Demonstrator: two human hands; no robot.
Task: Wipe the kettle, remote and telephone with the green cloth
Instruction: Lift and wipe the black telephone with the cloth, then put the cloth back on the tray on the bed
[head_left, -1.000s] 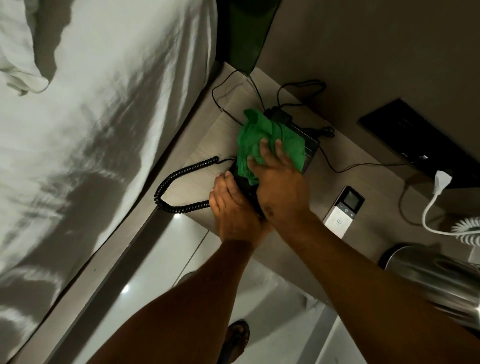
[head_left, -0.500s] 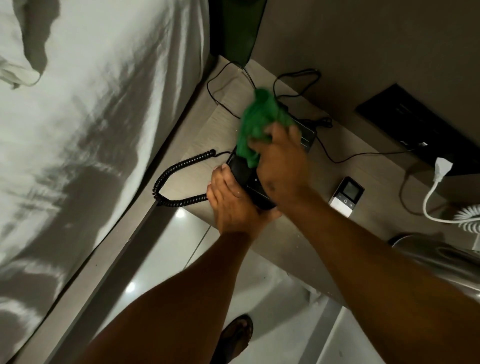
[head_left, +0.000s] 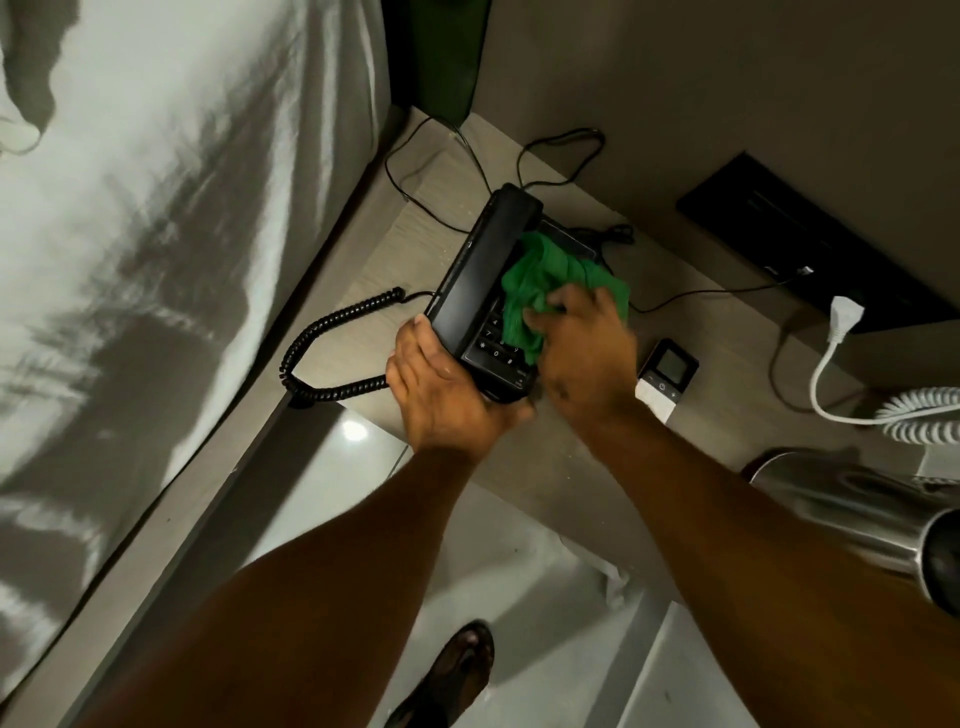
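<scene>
A black telephone (head_left: 480, 283) with its handset on the cradle sits on the bedside table (head_left: 561, 457). My left hand (head_left: 447, 395) grips its near end. My right hand (head_left: 584, 353) clutches the bunched green cloth (head_left: 545, 283) and presses it on the keypad, to the right of the handset. A white remote (head_left: 667, 376) with a small screen lies just right of my right hand. The steel kettle (head_left: 857, 512) shows at the right edge, on its side in this view.
A black coiled cord (head_left: 332, 348) loops off the phone to the left. Thin black cables (head_left: 561, 150) trail behind it. A white plug and cable (head_left: 836, 332) hang at the right. The bed with white sheets (head_left: 156, 234) fills the left. A sandalled foot (head_left: 457, 675) is on the floor.
My right hand has drawn the cloth from the phone's far end back toward me onto the keypad, uncovering the handset. My left hand keeps its grip on the near end.
</scene>
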